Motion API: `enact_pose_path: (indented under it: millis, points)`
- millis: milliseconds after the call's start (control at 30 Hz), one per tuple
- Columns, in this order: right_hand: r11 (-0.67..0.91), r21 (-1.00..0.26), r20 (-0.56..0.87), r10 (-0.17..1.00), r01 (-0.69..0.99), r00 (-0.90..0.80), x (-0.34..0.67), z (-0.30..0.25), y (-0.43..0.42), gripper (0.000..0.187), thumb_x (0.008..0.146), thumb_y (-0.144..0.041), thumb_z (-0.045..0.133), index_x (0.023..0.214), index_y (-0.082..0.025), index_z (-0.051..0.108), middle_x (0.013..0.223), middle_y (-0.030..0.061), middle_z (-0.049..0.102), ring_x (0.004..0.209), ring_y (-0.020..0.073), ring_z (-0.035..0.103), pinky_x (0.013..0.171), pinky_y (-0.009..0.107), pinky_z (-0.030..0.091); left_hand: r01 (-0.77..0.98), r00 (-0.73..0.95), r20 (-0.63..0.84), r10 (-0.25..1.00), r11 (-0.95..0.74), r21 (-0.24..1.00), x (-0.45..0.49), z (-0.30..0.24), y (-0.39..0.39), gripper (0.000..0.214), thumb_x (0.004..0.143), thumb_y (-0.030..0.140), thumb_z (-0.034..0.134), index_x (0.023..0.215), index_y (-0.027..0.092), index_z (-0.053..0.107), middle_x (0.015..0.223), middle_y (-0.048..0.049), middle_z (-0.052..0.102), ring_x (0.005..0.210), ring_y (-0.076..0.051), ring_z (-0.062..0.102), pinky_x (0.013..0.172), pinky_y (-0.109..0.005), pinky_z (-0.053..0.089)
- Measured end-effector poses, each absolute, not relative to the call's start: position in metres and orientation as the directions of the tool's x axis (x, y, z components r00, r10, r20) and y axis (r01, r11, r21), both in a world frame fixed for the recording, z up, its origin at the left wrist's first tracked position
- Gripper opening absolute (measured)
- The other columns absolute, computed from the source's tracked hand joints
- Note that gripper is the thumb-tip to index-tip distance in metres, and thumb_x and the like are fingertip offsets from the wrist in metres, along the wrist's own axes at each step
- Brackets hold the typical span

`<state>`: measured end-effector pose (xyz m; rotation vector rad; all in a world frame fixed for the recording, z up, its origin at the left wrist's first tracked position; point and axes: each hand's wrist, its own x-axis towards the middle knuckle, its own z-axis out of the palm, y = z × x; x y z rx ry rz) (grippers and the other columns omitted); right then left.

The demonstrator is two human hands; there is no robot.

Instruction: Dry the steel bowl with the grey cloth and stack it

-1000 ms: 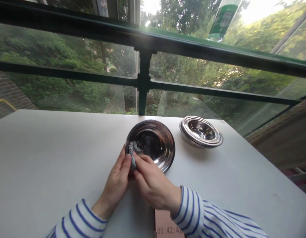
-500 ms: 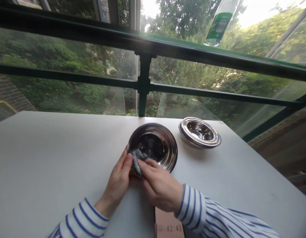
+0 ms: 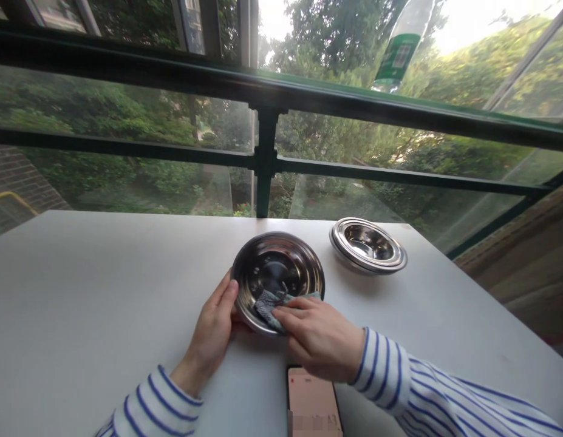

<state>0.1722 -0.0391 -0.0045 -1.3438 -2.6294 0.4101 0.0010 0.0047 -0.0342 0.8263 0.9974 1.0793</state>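
A shiny metal bowl (image 3: 308,261) is tilted toward me over the white table. My left hand (image 3: 212,328) grips its left rim, thumb on the near side and the other fingers behind it. Pressed against the bowl's lower inner wall is a grey-green cloth (image 3: 267,304). My right hand (image 3: 320,337) is closed on that cloth, fingers bunched over the near rim. Part of the cloth is hidden beneath the fingers, and its edge shows near the right rim.
Nested metal bowls (image 3: 370,246) stand at the back right of the white table (image 3: 103,291). A phone (image 3: 313,397) with a lit screen lies near the front, below my right hand. A green-labelled plastic bottle (image 3: 397,57) stands on the green railing (image 3: 181,70) behind.
My right hand has moved right with the cloth, from the bowl's left inner side to its lower inner wall. The bowl has shifted slightly down, and more of the phone shows.
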Motion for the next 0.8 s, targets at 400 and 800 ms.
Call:
enact_pose_path:
  millis: [400,800]
  points:
    - [0.550,-0.590,0.275,0.825,0.591,-0.494,0.121,-0.011,-0.020,0.037,0.084,-0.014,0.036,0.121,-0.011,0.041,0.116,0.0099,0.055,0.107,0.0183,0.047,0.098,0.031,0.037,0.086,-0.014,0.045,0.999,-0.044,0.995,0.001,-0.042,0.011,0.050,0.083,0.050,0.037,0.116,0.016,0.054,0.127,-0.0084,0.052,0.123,-0.020,0.039,0.105,-0.031,0.023]
    - [0.601,-0.325,0.084,0.788,0.730,-0.610,0.160,-0.011,-0.040,0.043,0.078,-0.019,0.041,0.120,-0.012,0.047,0.119,0.0096,0.056,0.107,0.0244,0.048,0.093,0.039,0.038,0.209,-0.155,0.022,0.988,0.011,0.978,-0.005,-0.035,0.014,0.058,0.081,0.058,0.033,0.103,0.014,0.064,0.110,-0.0102,0.064,0.111,-0.024,0.051,0.097,-0.033,0.035]
